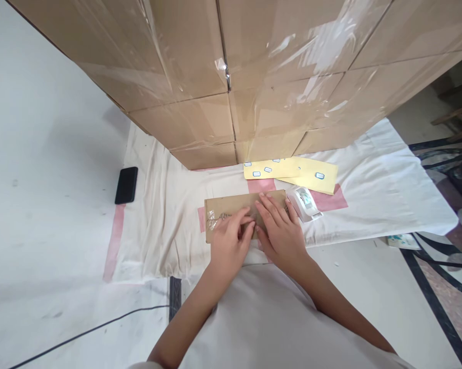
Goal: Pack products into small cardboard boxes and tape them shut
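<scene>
A flat brown cardboard packet (231, 205) lies on a white cloth (162, 225) in front of me. My left hand (229, 241) rests on its left half, fingers curled and pinched at a strip of clear tape near crumpled tape at the packet's left end. My right hand (280, 230) lies flat on the right half, fingers stretched out and pressing down. A white tape dispenser (305, 202) sits just right of the packet, beside my right fingertips.
A tall stack of taped cardboard boxes (231, 77) rises directly behind the packet. Yellow sheets with small blue-edged labels (292, 171) lie at its foot. A black phone (126, 184) lies at the cloth's left edge. A black cable (100, 328) runs across the floor lower left.
</scene>
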The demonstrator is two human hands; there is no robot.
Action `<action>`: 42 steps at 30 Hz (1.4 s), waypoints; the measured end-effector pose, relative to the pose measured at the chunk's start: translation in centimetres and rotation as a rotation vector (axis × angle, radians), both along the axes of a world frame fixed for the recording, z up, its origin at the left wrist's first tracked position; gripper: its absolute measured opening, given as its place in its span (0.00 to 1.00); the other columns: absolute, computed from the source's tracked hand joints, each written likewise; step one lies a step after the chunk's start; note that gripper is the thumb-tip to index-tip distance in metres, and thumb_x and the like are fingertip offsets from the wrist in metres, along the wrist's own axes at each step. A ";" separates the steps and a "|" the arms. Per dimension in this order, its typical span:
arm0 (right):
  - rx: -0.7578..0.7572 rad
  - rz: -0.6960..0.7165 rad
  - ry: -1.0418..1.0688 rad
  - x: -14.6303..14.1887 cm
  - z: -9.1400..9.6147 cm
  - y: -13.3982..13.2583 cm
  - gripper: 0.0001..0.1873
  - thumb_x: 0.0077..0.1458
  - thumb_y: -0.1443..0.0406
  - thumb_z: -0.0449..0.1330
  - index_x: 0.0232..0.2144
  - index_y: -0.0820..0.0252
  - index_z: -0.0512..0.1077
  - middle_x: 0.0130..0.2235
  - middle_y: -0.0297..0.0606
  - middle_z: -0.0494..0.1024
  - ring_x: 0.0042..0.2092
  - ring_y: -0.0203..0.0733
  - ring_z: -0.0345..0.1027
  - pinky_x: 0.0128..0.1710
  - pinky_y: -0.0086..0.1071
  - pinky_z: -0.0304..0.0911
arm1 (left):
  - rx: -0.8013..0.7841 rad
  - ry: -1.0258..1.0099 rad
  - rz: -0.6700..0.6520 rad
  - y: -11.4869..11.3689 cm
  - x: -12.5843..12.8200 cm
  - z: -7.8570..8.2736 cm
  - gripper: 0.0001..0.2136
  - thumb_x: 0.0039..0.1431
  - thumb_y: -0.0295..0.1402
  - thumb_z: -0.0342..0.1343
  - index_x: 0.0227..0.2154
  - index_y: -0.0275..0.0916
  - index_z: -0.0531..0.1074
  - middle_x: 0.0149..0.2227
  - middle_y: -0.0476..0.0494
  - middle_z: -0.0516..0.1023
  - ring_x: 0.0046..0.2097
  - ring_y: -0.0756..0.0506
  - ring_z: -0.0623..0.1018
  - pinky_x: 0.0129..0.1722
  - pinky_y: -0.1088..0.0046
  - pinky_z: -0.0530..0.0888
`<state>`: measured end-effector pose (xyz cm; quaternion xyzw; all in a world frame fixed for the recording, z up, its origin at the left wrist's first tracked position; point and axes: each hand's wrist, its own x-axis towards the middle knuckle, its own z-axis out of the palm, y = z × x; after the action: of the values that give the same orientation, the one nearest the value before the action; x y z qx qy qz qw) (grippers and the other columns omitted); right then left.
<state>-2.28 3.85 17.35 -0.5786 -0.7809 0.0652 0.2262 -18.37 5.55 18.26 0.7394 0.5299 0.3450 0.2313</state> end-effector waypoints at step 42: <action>0.227 -0.046 0.344 1.0 -1.1 1.3 0.09 0.58 0.74 0.61 0.37 0.53 0.74 0.47 0.40 0.74 0.48 0.47 0.74 0.66 0.62 0.58 | -0.602 0.653 0.955 24.5 -35.4 -9.7 0.30 0.48 0.58 0.60 0.41 0.32 0.76 0.46 0.19 0.78 0.53 0.20 0.76 0.50 0.39 0.72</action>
<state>-1.30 5.15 16.24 -0.5475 -0.7196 0.0693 0.4214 -53.78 30.03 8.61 0.3924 0.9166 0.0041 0.0768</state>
